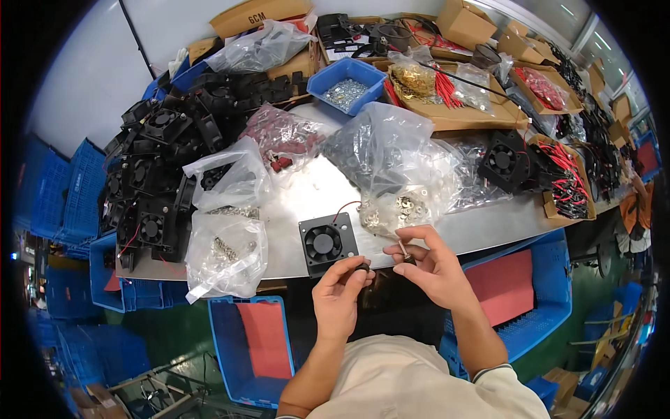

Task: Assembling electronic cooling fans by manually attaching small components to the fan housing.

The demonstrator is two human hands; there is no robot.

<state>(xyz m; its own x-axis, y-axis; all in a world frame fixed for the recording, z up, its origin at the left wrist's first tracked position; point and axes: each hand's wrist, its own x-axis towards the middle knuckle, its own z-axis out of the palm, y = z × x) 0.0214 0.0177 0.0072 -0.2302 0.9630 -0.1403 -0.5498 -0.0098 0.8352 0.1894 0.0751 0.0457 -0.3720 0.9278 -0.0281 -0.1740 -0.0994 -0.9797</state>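
Observation:
My left hand (338, 295) is closed in a pinch on a small dark part (363, 267), too small to name. Between the thumb and fingers of my right hand (438, 271) a thin metal screw (402, 246) points upward, with a small dark piece at its lower end. Both hands are over the bench's front edge, a short gap apart. Just beyond my left fingers lies a square black cooling fan (324, 242) with a red wire. Past my right fingers, an open clear bag of washers (410, 207) rests on the metal bench (307, 187).
Black fan units (157, 126) are heaped at the left, beside clear bags of small hardware (227, 253). A blue bin of small metal parts (349, 68) stands behind. Red-and-black wires (562, 180) fill a carton at right. Blue crates (215, 342) sit below the bench.

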